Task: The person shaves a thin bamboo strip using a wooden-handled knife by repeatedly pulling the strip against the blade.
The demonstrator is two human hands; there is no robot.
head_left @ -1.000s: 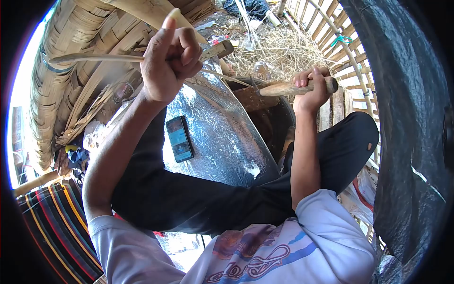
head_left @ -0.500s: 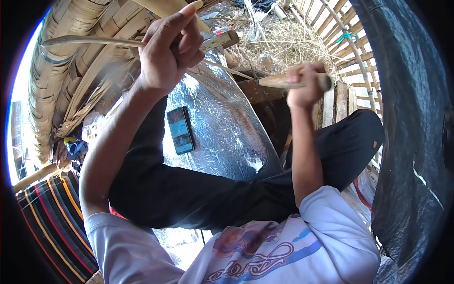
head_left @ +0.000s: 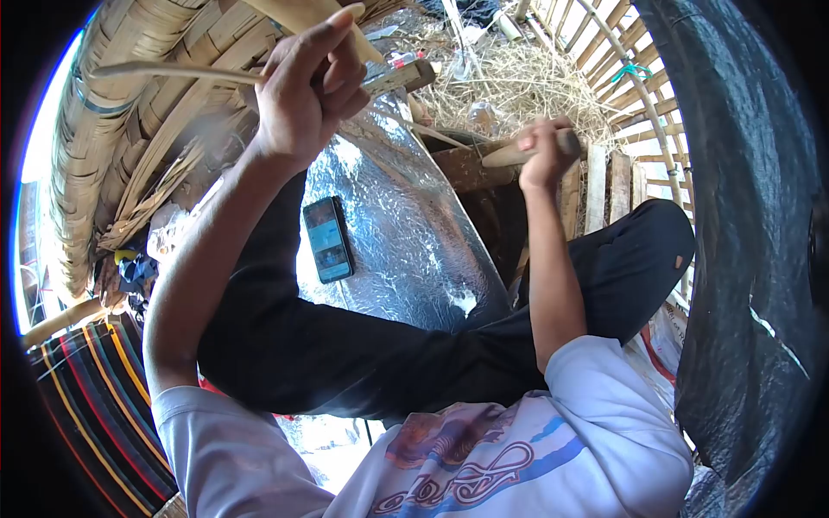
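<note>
My left hand (head_left: 306, 99), raised at upper left, is closed around a thin, pale strip (head_left: 177, 72) that looks like split bamboo or cane. The strip's curved end sticks out to the left, and a narrow length seems to run on past the hand down to the right. Over at the right, my right hand (head_left: 544, 160) is wrapped around a thick wooden handle (head_left: 509, 154) that tapers leftward. Whether a blade is fixed to it I cannot tell. Behind the handle lies a brown wooden block (head_left: 462, 170).
A phone (head_left: 328, 240) lies on the shiny silver sheet (head_left: 406, 242) before my crossed legs. Dry shavings (head_left: 518, 73) cover the ground beyond. Woven bamboo (head_left: 78, 173) stands at left, a slatted bamboo wall (head_left: 661, 104) at right, and a dark tarp (head_left: 734, 216) hangs there.
My right hand has moved a little left with the wooden handle. The strip's far left end has shifted slightly right; my left hand has barely moved.
</note>
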